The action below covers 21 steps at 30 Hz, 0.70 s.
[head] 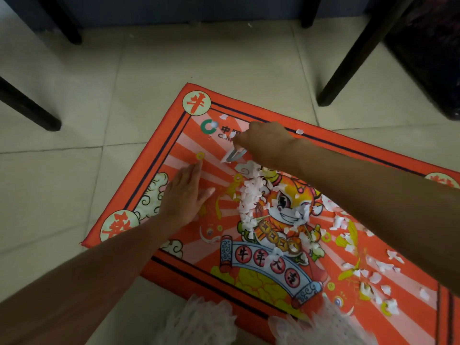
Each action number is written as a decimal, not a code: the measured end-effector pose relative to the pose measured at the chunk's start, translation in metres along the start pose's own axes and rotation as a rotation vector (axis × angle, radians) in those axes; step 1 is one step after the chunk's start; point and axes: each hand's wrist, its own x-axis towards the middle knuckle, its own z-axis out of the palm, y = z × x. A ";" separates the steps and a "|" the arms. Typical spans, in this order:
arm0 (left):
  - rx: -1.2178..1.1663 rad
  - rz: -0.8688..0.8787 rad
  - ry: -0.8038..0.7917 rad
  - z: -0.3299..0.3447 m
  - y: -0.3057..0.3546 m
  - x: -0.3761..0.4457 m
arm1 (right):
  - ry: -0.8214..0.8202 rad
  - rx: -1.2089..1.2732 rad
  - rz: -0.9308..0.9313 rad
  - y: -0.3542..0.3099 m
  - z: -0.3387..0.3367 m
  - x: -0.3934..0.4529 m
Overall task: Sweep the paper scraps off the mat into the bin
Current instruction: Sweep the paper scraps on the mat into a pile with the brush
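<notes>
1. Gathering step in hand, by the look of it — torn white paper scraps drawn into a rough pile near the middle of the red-and-orange printed floor mat, not yet moved off it.
2. Right hand at the far part of the mat, fingers curled closed round a small pale tool — perhaps a little brush or scraper, too blurred to name — its tip angled down and left onto the fabric.
3. Left hand flat on the mat just left of the pile, fingers pressed together and pointing far, thumb spread toward the scraps; seemingly a backstop, or a weight on the mat.
4. Pile's long axis runs far to near, from just below the tool down past the cartoon figure's shoulder; loose scraps trail off right and near, well apart from the pile.
5. Mat lies skewed on the pale floor tiles, long axis running from far left to near right.
6. No bin in view; whereabouts cannot be told.
7. Next move calls for short strokes toward the pile, picking up the strays at the far edge, then the right-hand scatter — light pressure, lest scraps flick onto the tiles.
</notes>
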 end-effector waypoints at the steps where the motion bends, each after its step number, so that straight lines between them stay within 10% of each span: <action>1: 0.002 -0.001 0.002 0.000 -0.001 0.005 | 0.008 0.012 0.015 0.003 0.001 0.006; 21: 0.005 -0.025 0.052 0.010 -0.003 0.072 | -0.013 -0.011 0.078 0.009 0.017 0.133</action>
